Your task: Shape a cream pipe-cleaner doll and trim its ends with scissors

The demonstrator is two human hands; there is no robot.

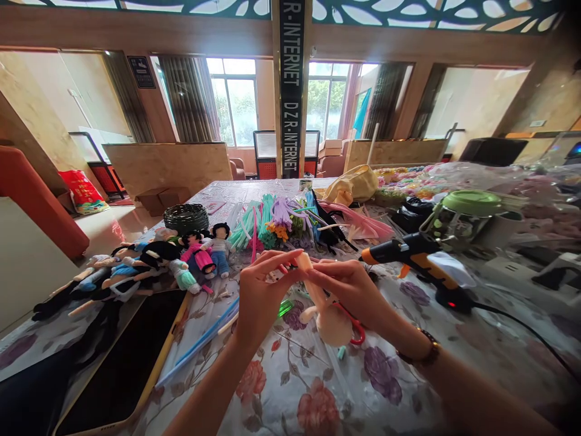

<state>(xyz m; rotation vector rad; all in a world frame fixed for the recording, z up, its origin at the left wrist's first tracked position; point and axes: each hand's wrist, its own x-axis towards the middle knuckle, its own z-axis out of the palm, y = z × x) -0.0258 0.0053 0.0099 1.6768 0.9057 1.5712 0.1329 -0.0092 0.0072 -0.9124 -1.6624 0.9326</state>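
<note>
A cream-coloured doll piece (334,325) with a round ball-like end hangs below my fingers, its long narrow part running up between both hands. My left hand (267,284) pinches the top end between thumb and fingertips. From the other side, my right hand (347,281) grips the same piece just beneath that end. Red-handled scissors (358,333) lie on the table partly behind the round end. A green transparent object (285,307) is near my left hand, and blue pipe cleaners (204,336) lie to its left.
Finished dolls (195,257) are heaped at the left, beside a dark tablet (129,357) and a wire coil (185,218). Bundles of coloured pipe cleaners (281,218) lie ahead. To the right are a glue gun (417,257) with a lit red light and a green-lidded jar (469,212).
</note>
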